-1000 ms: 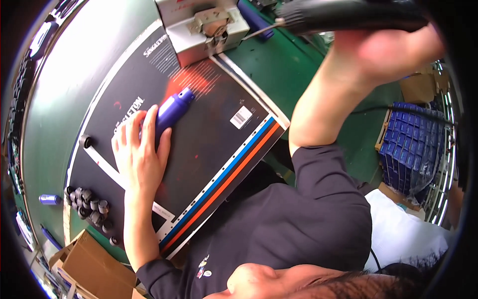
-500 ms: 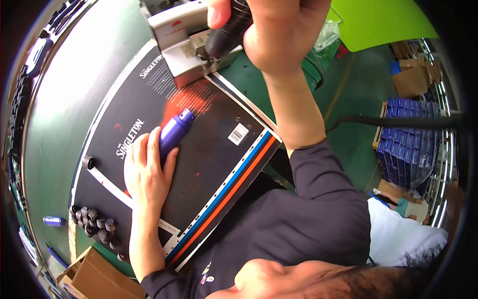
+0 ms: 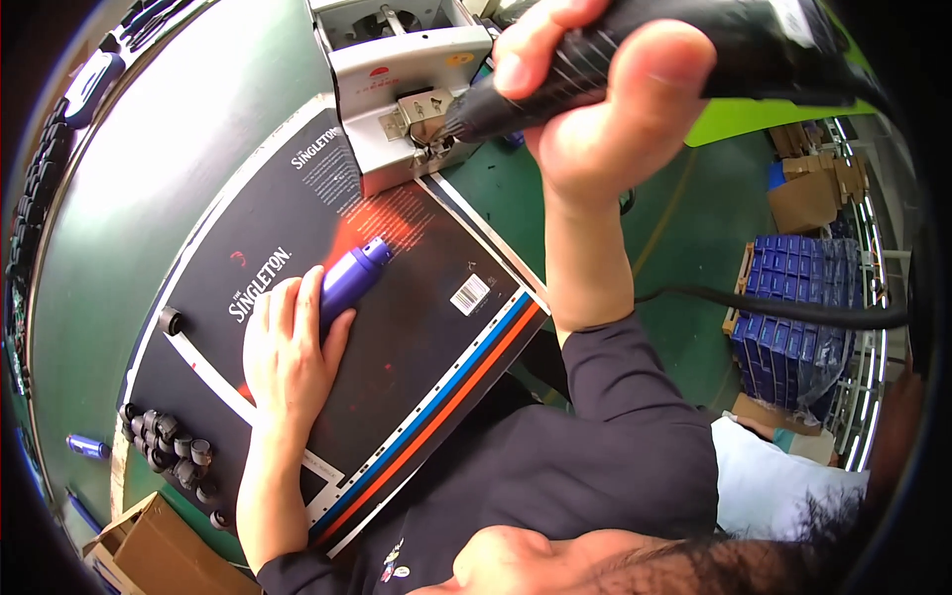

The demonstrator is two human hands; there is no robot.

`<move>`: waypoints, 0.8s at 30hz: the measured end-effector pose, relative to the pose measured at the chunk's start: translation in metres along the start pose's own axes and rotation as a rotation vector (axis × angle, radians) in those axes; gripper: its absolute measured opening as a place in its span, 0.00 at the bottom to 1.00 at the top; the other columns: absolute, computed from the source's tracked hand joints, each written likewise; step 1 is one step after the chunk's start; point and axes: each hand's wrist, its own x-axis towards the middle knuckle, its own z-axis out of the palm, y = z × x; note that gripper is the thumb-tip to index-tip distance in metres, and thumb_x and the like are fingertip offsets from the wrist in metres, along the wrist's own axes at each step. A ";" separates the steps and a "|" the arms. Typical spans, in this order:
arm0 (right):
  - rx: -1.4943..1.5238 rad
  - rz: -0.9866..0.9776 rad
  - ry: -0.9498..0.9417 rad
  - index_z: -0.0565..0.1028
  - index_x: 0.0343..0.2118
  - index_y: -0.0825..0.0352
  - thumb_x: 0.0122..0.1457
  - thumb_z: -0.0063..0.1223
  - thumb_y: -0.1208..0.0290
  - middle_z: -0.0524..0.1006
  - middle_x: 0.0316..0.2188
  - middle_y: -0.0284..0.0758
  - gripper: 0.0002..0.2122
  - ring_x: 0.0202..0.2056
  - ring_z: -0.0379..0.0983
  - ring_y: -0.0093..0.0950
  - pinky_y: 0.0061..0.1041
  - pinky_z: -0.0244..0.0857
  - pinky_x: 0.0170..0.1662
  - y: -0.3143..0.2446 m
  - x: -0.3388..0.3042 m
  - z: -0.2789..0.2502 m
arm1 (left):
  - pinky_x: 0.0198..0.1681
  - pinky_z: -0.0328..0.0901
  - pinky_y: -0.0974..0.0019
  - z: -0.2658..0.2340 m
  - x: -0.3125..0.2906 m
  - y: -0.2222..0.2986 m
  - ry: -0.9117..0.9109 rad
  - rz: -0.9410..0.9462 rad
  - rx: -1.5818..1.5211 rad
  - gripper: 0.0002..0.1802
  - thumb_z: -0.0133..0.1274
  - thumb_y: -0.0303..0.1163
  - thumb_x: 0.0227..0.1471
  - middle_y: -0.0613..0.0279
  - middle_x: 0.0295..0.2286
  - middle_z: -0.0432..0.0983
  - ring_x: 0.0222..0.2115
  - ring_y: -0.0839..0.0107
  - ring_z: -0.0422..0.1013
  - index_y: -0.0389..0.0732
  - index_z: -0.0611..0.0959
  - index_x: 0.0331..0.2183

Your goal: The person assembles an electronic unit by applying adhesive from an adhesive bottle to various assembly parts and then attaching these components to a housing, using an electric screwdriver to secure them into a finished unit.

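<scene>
My left hand (image 3: 283,347) is wrapped round a purple-blue cylinder (image 3: 352,276), which lies slanted over a black printed sheet (image 3: 397,347). Its narrower end, with small holes, points away toward the far right. My right hand (image 3: 620,139) grips a black electric screwdriver (image 3: 585,69), tilted well over. The screwdriver's tip is at the metal front of a white screw feeder (image 3: 382,139) at the far edge of the sheet. Whether a screw sits on the tip is hidden.
Several black caps (image 3: 164,441) cluster at the sheet's left, with a lone black ring (image 3: 171,320) above them. Another blue cylinder (image 3: 87,446) lies farther left. A cardboard box (image 3: 169,545) is at lower left. Stacked blue boxes (image 3: 798,317) and a black cable (image 3: 773,305) are at right.
The view has shifted a little. My right hand has come lower and to the right, and the screwdriver leans over more, its tip still at the feeder. My left hand keeps its hold on the cylinder.
</scene>
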 end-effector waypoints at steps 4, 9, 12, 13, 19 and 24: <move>0.040 -0.067 -0.204 0.61 0.53 0.65 0.59 0.67 0.61 0.75 0.31 0.39 0.28 0.20 0.72 0.26 0.24 0.69 0.23 0.025 0.018 -0.019 | 0.49 0.68 0.56 -0.001 0.001 -0.001 0.027 0.006 -0.022 0.31 0.67 0.36 0.48 0.53 0.42 0.73 0.42 0.55 0.72 0.36 0.77 0.52; 0.052 -0.043 -0.241 0.55 0.56 0.68 0.60 0.65 0.68 0.78 0.35 0.43 0.30 0.19 0.72 0.20 0.19 0.69 0.23 0.020 0.017 -0.003 | 0.47 0.69 0.56 -0.003 -0.011 -0.003 0.013 -0.005 -0.018 0.34 0.68 0.34 0.43 0.53 0.42 0.73 0.41 0.54 0.72 0.36 0.78 0.53; -0.073 -0.033 -0.276 0.57 0.57 0.68 0.63 0.60 0.61 0.78 0.39 0.47 0.28 0.18 0.71 0.23 0.22 0.68 0.22 0.022 0.017 -0.011 | 0.48 0.69 0.56 -0.007 -0.017 -0.001 0.034 -0.044 0.009 0.34 0.69 0.35 0.43 0.53 0.43 0.72 0.43 0.54 0.72 0.37 0.78 0.53; -0.213 -0.033 -0.302 0.58 0.58 0.68 0.66 0.55 0.54 0.78 0.40 0.51 0.28 0.16 0.71 0.26 0.25 0.67 0.21 0.023 0.012 -0.013 | 0.49 0.68 0.56 -0.007 -0.016 -0.001 0.037 -0.049 -0.016 0.33 0.69 0.35 0.44 0.53 0.44 0.71 0.43 0.54 0.72 0.38 0.79 0.53; 0.064 0.117 -0.202 0.64 0.49 0.70 0.65 0.58 0.63 0.79 0.36 0.44 0.19 0.20 0.74 0.21 0.20 0.68 0.22 0.015 -0.019 -0.018 | 0.49 0.68 0.57 -0.006 -0.010 0.002 -0.018 -0.079 -0.003 0.36 0.70 0.39 0.44 0.56 0.42 0.71 0.43 0.57 0.71 0.41 0.79 0.55; 0.080 0.209 -0.118 0.63 0.51 0.69 0.65 0.56 0.58 0.78 0.36 0.45 0.22 0.19 0.73 0.23 0.21 0.68 0.21 0.031 -0.066 -0.014 | 0.47 0.68 0.59 -0.002 -0.005 -0.005 0.028 0.005 0.047 0.36 0.69 0.38 0.44 0.59 0.39 0.72 0.41 0.60 0.71 0.45 0.79 0.56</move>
